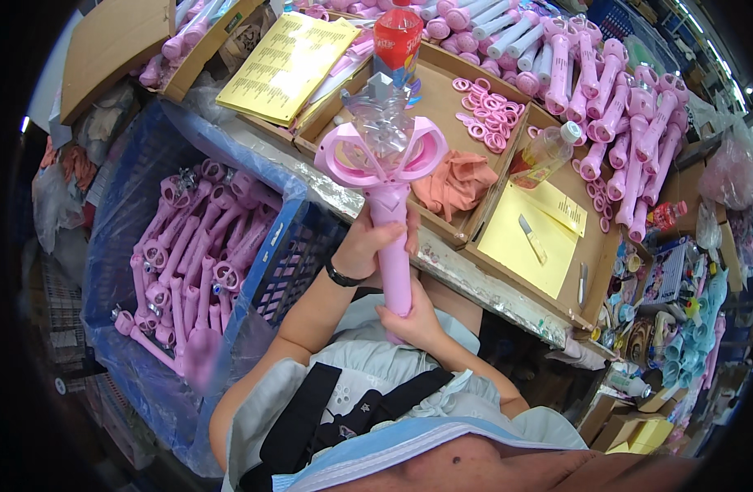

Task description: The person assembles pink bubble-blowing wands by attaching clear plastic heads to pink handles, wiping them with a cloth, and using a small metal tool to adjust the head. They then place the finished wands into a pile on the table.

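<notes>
I have both hands on one pink toy wand (389, 209), standing near upright at the centre of the frame. The left hand (365, 248) is wrapped around the upper handle, thumb across the front, fingers bent round behind. The right hand (416, 320) is closed around the lower handle, just below and to the right. I cannot tell how firmly either squeezes. Above the grip, the wand's clear crown (378, 123) and pink loops (352, 152) overlap the front edge of a cardboard tray (430, 215); I cannot judge the gap between them.

Room is tight leftward: the plastic-lined blue crate (297, 190), full of similar wands (180, 266), has its rim near my left forearm. To the right of my hands the bench edge (508, 297) slants down the frame, with a dark gap below it.

Right of the crown, a crumpled peach cloth (456, 182) fills the tray's near corner; behind it, bare cardboard separates the cloth from a heap of pink rings (487, 113). In the next compartment, a knife (532, 239) lies on yellow paper (512, 258). More wands (614, 115) crowd the upper right.
</notes>
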A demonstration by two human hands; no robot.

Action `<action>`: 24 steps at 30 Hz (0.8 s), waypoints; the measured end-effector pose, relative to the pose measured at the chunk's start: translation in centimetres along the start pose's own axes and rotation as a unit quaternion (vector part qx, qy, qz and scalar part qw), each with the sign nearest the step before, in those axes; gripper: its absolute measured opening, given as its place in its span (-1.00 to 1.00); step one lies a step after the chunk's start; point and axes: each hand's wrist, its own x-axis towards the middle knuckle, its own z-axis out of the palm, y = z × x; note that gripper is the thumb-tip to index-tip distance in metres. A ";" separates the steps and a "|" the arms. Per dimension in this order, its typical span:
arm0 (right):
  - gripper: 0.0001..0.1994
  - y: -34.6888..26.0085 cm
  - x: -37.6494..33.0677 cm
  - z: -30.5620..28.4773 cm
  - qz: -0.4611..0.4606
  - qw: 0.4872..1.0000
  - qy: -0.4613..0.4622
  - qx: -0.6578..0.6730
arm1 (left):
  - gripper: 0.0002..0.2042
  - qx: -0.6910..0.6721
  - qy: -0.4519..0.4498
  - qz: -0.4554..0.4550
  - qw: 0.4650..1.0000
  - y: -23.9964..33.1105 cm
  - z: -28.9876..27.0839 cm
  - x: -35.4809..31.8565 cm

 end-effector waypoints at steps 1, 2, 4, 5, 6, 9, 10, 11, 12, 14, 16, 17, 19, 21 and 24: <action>-0.53 0.0 -0.1 -0.1 0.009 1.000 -0.007 0.002 | -0.44 -0.014 0.005 0.014 1.000 0.4 -0.2 0.5; -0.52 0.1 -0.1 -0.2 -0.012 1.000 -0.018 -0.020 | -0.36 -0.028 0.011 0.027 0.999 0.7 -0.5 1.0; -0.49 0.0 -0.1 -0.5 -0.052 0.996 -0.042 -0.064 | -0.06 0.036 0.001 0.112 0.993 1.6 -1.1 2.1; -0.48 0.0 0.0 -0.7 -0.095 0.991 -0.040 -0.090 | -0.05 -0.006 0.008 0.120 0.993 1.6 -1.1 2.3; -0.47 -0.2 0.1 -1.1 -0.139 0.983 -0.036 -0.114 | -0.04 -0.051 0.014 0.124 0.991 1.7 -1.2 2.6; -0.45 -1.2 0.8 -2.3 -0.153 0.984 -0.003 -0.092 | -0.03 -0.125 -0.046 0.122 0.984 2.2 -1.1 3.1; -0.45 -1.8 1.0 -2.7 -0.134 0.989 0.012 -0.057 | -0.06 -0.149 -0.031 0.095 0.984 2.3 -1.0 3.1; -0.51 -2.6 1.5 -3.3 -0.185 0.975 0.033 -0.118 | -0.09 -0.171 -0.012 0.067 0.983 2.3 -0.8 3.1; -0.52 -3.4 1.9 -3.6 -0.209 0.963 0.056 -0.162 | -0.11 -0.193 0.006 0.037 0.981 2.2 -0.5 3.1; -0.52 -5.4 3.0 -4.4 -0.265 0.928 0.103 -0.241 | -0.08 -0.138 0.013 0.010 0.990 1.9 -0.1 3.2; -0.51 -7.4 5.0 -5.0 -0.309 0.912 0.136 -0.235 | -0.10 -0.104 -0.017 0.003 0.994 1.4 0.4 3.1; -0.49 -8.3 5.8 -5.1 -0.297 0.912 0.162 -0.234 | -0.12 -0.076 0.007 -0.006 0.997 1.1 0.7 3.2; -0.46 -9.7 7.7 -5.4 -0.307 0.904 0.187 -0.231 | -0.17 -0.125 -0.018 -0.022 0.992 0.7 1.1 3.1; -0.42 -10.8 9.3 -5.8 -0.317 0.899 0.177 -0.245 | -0.19 -0.144 -0.031 -0.038 0.988 0.5 1.4 3.2; -0.41 -11.6 10.5 -5.9 -0.273 0.950 0.112 -0.102 | -0.19 -0.125 -0.021 -0.058 0.990 0.5 1.4 3.3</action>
